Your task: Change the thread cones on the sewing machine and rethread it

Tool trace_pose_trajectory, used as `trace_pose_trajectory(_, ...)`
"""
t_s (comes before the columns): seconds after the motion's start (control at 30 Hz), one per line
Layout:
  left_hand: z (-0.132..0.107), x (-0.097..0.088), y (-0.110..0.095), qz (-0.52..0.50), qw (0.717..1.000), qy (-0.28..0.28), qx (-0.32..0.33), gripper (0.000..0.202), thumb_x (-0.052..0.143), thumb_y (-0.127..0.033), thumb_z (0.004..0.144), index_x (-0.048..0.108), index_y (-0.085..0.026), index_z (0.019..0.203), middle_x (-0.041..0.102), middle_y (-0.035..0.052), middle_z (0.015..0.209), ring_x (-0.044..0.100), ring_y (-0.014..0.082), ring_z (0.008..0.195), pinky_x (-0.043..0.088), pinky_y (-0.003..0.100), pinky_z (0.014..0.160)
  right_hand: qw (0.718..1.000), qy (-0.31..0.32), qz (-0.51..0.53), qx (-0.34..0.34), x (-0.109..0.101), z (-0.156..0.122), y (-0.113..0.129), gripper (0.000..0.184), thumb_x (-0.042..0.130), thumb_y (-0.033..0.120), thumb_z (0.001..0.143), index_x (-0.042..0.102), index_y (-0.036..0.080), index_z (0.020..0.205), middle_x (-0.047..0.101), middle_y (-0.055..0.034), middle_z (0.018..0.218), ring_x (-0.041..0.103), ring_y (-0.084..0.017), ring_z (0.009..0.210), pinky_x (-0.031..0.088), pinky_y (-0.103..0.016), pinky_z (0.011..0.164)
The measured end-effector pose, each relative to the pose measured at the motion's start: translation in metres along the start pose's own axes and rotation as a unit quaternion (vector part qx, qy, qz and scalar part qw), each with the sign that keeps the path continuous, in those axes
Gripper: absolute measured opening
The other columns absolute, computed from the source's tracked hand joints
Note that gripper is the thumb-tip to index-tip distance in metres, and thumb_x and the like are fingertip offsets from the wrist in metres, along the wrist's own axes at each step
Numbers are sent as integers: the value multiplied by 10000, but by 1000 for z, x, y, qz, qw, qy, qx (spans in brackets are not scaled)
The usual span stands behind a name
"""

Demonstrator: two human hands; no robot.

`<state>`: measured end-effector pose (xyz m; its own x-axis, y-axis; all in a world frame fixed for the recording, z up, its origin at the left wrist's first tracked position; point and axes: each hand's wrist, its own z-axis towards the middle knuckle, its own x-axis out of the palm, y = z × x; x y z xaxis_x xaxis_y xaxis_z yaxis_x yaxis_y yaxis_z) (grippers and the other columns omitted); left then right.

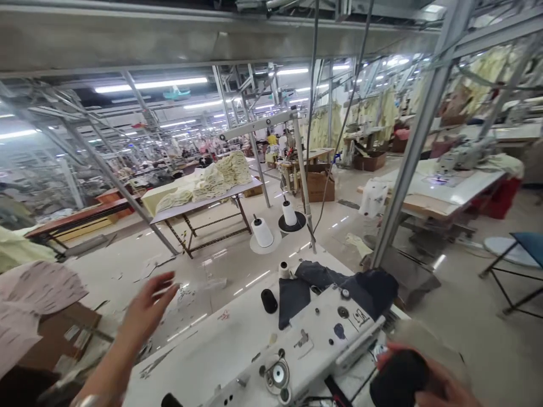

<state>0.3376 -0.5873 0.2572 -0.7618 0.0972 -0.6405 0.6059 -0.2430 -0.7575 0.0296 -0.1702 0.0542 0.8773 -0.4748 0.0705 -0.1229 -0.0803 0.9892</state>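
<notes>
Head view: the left hand is held released above the near-left floor, while a dark object is grasped by the right hand beside the sewing machine.

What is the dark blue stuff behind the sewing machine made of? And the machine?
The dark blue stuff looks like soft matte cloth: it lies in limp folds. The sewing machine seems to be white painted metal, smooth with slight shine and small metal knobs, though hard plastic is possible.
</notes>
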Motion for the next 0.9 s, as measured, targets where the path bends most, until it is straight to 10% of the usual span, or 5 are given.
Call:
trace_pose_trajectory(0.17, 88, 104, -34, -27, 960, 187, 209, 749, 632, -600, 567, 554, -149, 1160, 549, 150, 1282, 494, 323, 1193, 384, 498, 1030, 955, -208, 211, -25, 78, 22, 36, 654, 696, 595, 686, 536, 256, 1221, 608, -151, 1202, 563, -334, 1125, 438, -534, 989)
trace_pose_trajectory(0.4, 117, 224, -82, -145, 934, 233, 227, 948, 736, -446, 555, 319, -117, 1340, 540, 157, 1235, 522, 284, 1127, 386, 471, 1031, 920, -288, 244, -109, 122, 57, 68, 734, 846, 529, 533, 557, 222, 1133, 638, -108, 1144, 520, -313, 1171, 264, -566, 1104)
trace_pose_trajectory(0.9, 123, 224, -82, -99, 953, 198, 207, 582, 738, -486, 541, 497, -189, 980, 613, 51, 928, 573, 245, 890, 446, 387, 829, 910, -308, 242, -134, 98, 60, 96, 641, 846, 460, 566, 558, 244, 1097, 643, -99, 1139, 586, -287, 1076, 314, -540, 1080)
